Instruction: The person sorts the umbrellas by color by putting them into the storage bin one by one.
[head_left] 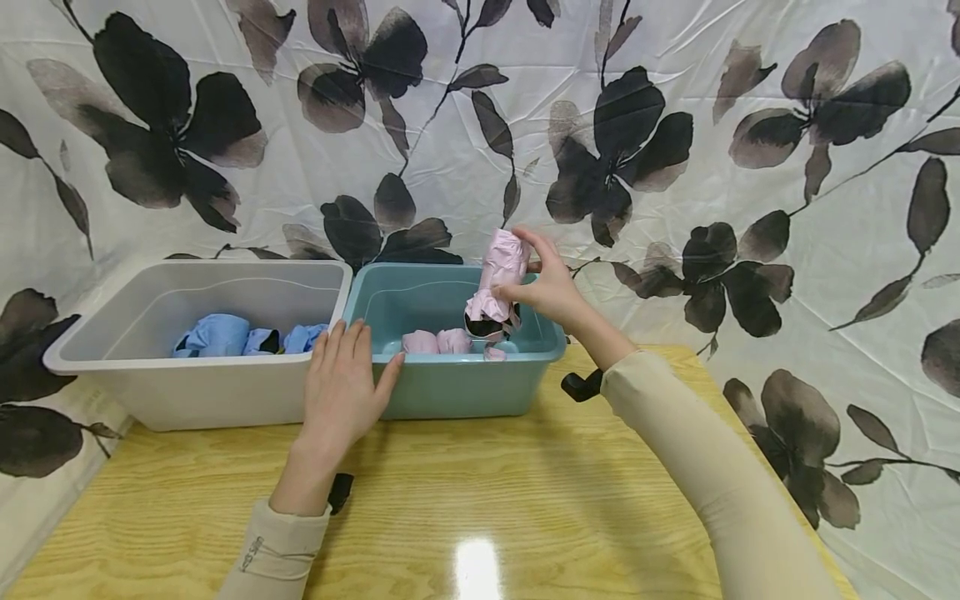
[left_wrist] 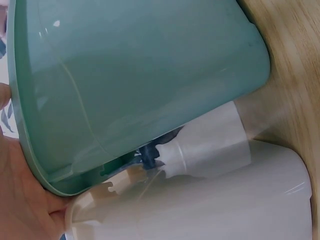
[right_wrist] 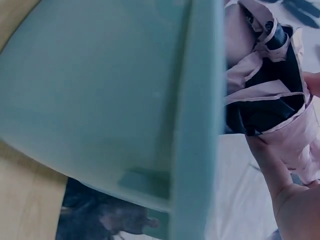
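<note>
My right hand (head_left: 551,287) grips a shiny, crinkled pink roll (head_left: 502,262) with a black lining, thumb on one side and fingers on the other. The roll stands tilted over the right part of a teal bin (head_left: 457,392); in the right wrist view its black-lined end (right_wrist: 275,115) shows beside the bin's rim. Smaller pink rolls (head_left: 453,340) lie inside that bin, partly hidden by its front wall. My left hand (head_left: 341,387) rests with straight fingers on the rims where the teal bin meets a light grey bin (head_left: 225,396).
Several blue rolled bundles (head_left: 217,335) lie in the grey bin. Both bins stand side by side at the back of a wooden table (head_left: 465,492). A white cloth with dark flowers (head_left: 465,167) hangs behind them. Black straps (head_left: 581,386) show at the wrists.
</note>
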